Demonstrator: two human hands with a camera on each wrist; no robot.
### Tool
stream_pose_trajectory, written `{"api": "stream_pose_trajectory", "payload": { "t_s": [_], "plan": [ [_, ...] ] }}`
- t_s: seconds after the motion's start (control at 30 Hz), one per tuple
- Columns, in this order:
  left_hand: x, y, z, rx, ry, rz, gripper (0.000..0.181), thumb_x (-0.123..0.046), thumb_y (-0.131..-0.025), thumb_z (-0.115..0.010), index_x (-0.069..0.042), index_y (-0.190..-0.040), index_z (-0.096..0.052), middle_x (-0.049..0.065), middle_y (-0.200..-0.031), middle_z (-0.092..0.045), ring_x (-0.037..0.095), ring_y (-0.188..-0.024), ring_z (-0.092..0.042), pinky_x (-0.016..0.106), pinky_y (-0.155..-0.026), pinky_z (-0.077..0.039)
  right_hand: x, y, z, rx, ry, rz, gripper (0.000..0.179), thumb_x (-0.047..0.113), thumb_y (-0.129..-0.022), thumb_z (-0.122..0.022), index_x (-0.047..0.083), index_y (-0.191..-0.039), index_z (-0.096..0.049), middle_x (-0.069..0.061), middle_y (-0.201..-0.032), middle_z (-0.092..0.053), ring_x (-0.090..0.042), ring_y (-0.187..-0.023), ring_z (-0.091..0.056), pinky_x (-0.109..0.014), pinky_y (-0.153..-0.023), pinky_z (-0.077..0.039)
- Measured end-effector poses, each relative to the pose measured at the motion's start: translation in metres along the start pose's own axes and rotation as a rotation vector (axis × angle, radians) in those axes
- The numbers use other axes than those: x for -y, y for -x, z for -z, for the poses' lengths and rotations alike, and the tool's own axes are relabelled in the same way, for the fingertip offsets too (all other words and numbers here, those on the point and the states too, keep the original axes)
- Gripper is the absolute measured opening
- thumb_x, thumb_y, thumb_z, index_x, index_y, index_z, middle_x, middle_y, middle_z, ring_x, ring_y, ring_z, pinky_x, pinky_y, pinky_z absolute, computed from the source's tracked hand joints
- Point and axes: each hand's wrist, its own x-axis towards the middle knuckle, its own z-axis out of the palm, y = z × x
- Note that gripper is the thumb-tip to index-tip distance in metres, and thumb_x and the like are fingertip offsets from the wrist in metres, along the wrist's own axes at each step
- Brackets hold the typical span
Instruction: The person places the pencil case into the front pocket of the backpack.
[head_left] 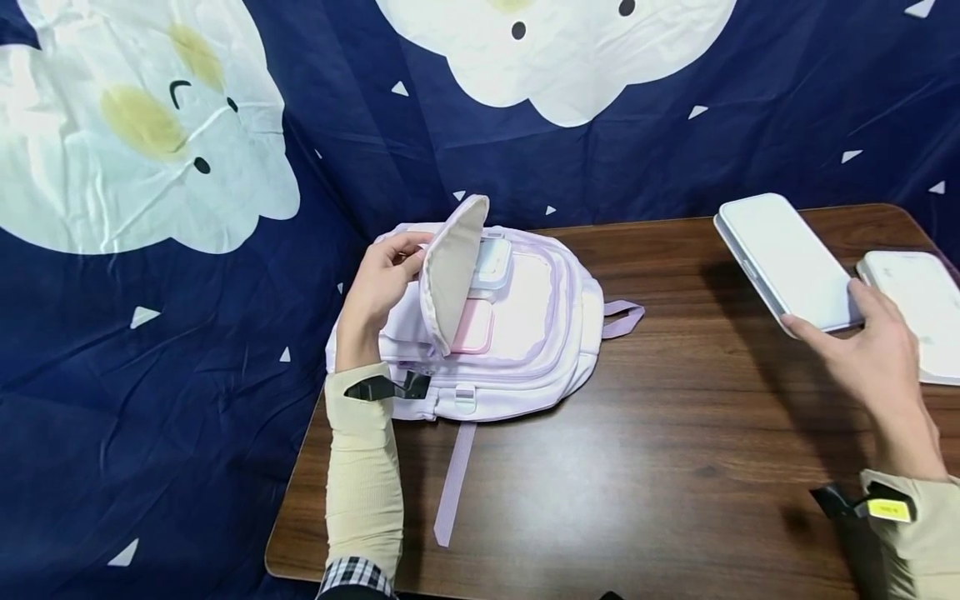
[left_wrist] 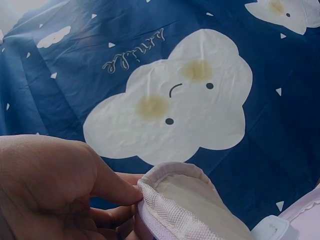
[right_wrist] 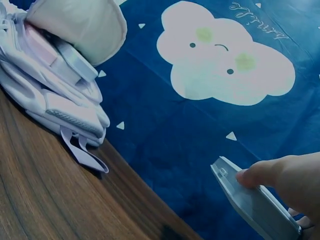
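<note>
A lavender backpack (head_left: pixel 581 333) lies on the table, with its front pocket flap (head_left: pixel 454 283) raised. My left hand (head_left: pixel 375 287) pinches the edge of that flap between thumb and fingers, as the left wrist view also shows. Behind the flap, a light blue case (head_left: pixel 492 262) and a pink case (head_left: pixel 476 327) sit in the pocket, partly hidden by it. On the right, my right hand (head_left: pixel 873 358) grips a flat white rectangular case (head_left: pixel 787 258) by its near end, thumb on one long side. The right wrist view shows the small clasp on this case's edge.
Another white case (head_left: pixel 918 308) lies at the table's right, beside the right hand. A short strap loop (head_left: pixel 624 318) sticks out from the backpack, and a longer strap (head_left: pixel 456 487) trails toward the front. Dark blue cloth (head_left: pixel 322 50) with clouds hangs behind the brown table (head_left: pixel 622 467).
</note>
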Motion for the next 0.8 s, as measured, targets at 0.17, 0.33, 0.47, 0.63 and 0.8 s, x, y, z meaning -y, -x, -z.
{"api": "stream_pose_trajectory", "payload": {
  "t_s": [0.17,0.33,0.47,0.63,0.8],
  "plan": [
    [0.000,0.000,0.000,0.001,-0.005,0.003,0.026,-0.001,-0.095,-0.053,0.001,-0.119,-0.063,-0.002,-0.084,-0.057,0.009,-0.080,-0.054,0.018,-0.072,-0.051,0.005,0.001,0.000,0.014,-0.007,0.029,0.082,0.030,-0.081,-0.073,-0.004,-0.145,-0.032,-0.030,-0.149,-0.029,-0.047,-0.138,-0.026,-0.059,-0.111,-0.020],
    [0.001,-0.001,0.000,0.004,-0.006,-0.008,0.027,-0.001,-0.095,-0.052,0.001,-0.119,-0.063,-0.002,-0.084,-0.057,0.009,-0.080,-0.054,0.018,-0.072,-0.051,0.015,0.003,0.003,0.027,-0.009,0.048,0.085,0.031,-0.081,-0.073,-0.003,-0.146,-0.029,-0.030,-0.150,-0.028,-0.046,-0.139,-0.025,-0.060,-0.111,-0.020],
    [0.000,-0.001,0.000,0.004,-0.008,-0.011,0.027,-0.001,-0.095,-0.052,0.001,-0.119,-0.063,-0.002,-0.083,-0.057,0.008,-0.079,-0.054,0.018,-0.073,-0.051,0.023,0.002,0.003,0.018,-0.005,0.070,0.084,0.030,-0.080,-0.074,-0.003,-0.146,-0.032,-0.031,-0.148,-0.031,-0.048,-0.136,-0.029,-0.063,-0.107,-0.023],
    [-0.001,0.001,0.001,0.005,-0.009,-0.008,0.026,-0.002,-0.095,-0.053,0.001,-0.119,-0.063,-0.002,-0.083,-0.057,0.008,-0.080,-0.054,0.018,-0.074,-0.051,0.029,0.001,0.001,0.017,-0.002,0.102,0.083,0.029,-0.080,-0.074,-0.004,-0.145,-0.033,-0.032,-0.144,-0.035,-0.050,-0.131,-0.034,-0.063,-0.105,-0.025],
    [0.000,0.000,0.000,0.006,-0.008,-0.008,0.027,-0.001,-0.095,-0.052,0.001,-0.120,-0.063,-0.002,-0.083,-0.057,0.008,-0.080,-0.054,0.018,-0.074,-0.051,0.035,0.001,-0.001,0.023,-0.004,0.132,0.084,0.028,-0.080,-0.075,-0.005,-0.144,-0.034,-0.032,-0.141,-0.038,-0.050,-0.126,-0.037,-0.062,-0.103,-0.028]
  ]
}}
